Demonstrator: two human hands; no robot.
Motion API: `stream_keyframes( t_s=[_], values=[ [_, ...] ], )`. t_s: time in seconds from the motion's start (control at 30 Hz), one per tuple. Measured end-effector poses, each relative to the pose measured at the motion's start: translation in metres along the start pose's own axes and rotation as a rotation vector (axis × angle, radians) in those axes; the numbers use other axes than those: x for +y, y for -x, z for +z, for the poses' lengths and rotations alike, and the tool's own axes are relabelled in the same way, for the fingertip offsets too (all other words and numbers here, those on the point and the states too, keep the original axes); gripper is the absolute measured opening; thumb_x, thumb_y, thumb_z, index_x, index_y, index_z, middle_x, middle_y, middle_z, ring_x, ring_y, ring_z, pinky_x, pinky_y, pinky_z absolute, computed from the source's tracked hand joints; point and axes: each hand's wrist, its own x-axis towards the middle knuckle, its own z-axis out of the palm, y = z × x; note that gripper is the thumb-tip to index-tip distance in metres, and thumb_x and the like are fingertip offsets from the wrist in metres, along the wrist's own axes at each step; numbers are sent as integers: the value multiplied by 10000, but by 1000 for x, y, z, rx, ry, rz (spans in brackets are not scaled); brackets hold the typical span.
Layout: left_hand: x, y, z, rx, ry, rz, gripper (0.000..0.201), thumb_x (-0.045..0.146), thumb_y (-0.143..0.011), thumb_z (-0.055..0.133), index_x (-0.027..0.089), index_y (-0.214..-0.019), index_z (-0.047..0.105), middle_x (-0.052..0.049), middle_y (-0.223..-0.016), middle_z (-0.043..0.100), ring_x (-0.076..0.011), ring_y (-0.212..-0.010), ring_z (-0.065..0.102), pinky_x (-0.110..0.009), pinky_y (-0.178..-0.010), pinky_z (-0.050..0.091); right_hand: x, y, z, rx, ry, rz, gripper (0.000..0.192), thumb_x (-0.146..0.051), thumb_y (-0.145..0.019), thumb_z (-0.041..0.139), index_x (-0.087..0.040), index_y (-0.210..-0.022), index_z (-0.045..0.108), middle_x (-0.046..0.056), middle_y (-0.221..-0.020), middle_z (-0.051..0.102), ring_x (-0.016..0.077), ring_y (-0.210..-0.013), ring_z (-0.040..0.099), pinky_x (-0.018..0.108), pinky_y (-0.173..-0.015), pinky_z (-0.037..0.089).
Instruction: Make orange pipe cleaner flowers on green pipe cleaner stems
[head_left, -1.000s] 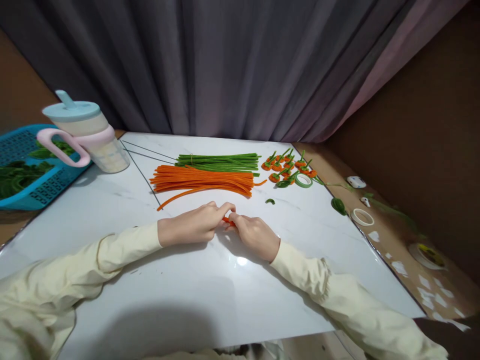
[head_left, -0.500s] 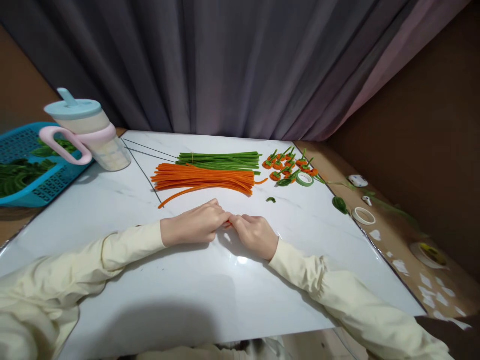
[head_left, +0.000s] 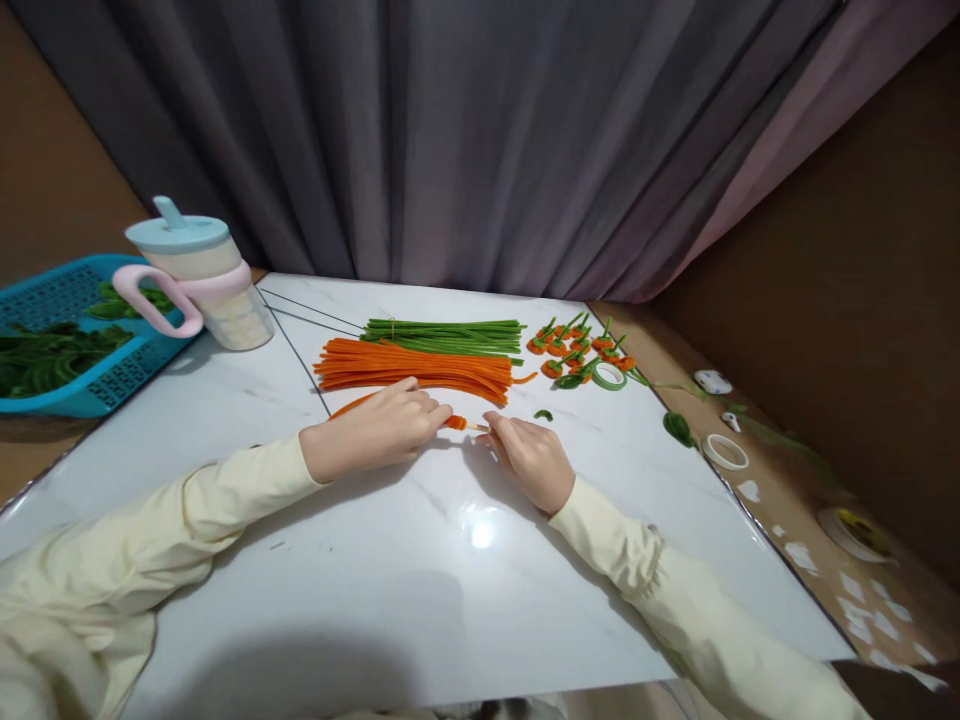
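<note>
Both of my hands meet above the middle of a white, marble-patterned surface, in pale cream sleeves. With my left hand, back uppermost, I grasp a small orange coil at its left end, most of it hidden by the fingers. With my right hand, I pinch the right end of a slim pale stick that comes out of the coil. Coil and stick share one long axis, running left to right between my hands; the bare stick points right and tilts slightly toward the near side.

Just beyond my left hand lies a bundle of fuzzy orange stems, lengthwise left to right, one stray stem curving along its near side. A bundle of green stems lies parallel on its far side. To the right, small orange flowers cluster with green stalks upward, beside a roll of green tape. A short curved green piece lies near my right hand.

Far left, a lidded cup with a pink handle stands beside a blue basket of green pieces. Faint markings on the cup are too blurred to read.
</note>
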Motion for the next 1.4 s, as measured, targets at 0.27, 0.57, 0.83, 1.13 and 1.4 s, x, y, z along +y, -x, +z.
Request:
stream_keyframes(
  t_s=[0.27, 0.57, 0.83, 1.13, 1.4],
  values=[
    [-1, 0, 16, 119, 232, -17, 320, 426, -926, 355, 186, -947, 565, -44, -828, 631, -187, -794, 562, -283, -709, 341, -6, 0, -2, -1, 55, -160, 187, -152, -918, 407, -115, -888, 588, 34, -706, 646, 137, -586, 511, 279, -555, 349],
    [15, -5, 26, 15, 362, -111, 352, 345, -961, 271, 166, -730, 466, -4, -684, 543, -145, -596, 506, -262, -557, 308, -2, 3, -3, 32, 37, -209, 206, -111, -913, 380, -86, -917, 585, 43, -698, 646, 130, -559, 505, 281, -534, 360],
    [18, -8, 29, 33, 168, -20, 224, 184, -938, 318, 160, -755, 444, -29, -690, 532, -177, -587, 487, -293, -540, 319, -1, 4, -20, 45, 3, -234, 203, -74, -898, 368, -67, -897, 570, 53, -652, 625, 138, -528, 492, 280, -513, 347],
    [33, -6, 33, 96, 164, 91, 258, 215, -955, 272, 169, -752, 425, -53, -714, 543, -179, -597, 477, -294, -551, 373, 1, 34, -62, -58, -31, -139, 241, -121, -941, 303, -105, -891, 537, 20, -564, 576, 130, -478, 483, 261, -471, 351],
    [41, -5, 49, 169, 221, 115, 230, 172, -933, 292, 192, -720, 375, -20, -660, 529, -155, -550, 467, -264, -529, 361, 14, 81, -107, -69, -32, 12, 302, -41, -875, 242, -139, -896, 528, 43, -587, 609, 159, -501, 579, 270, -472, 463]
  ],
)
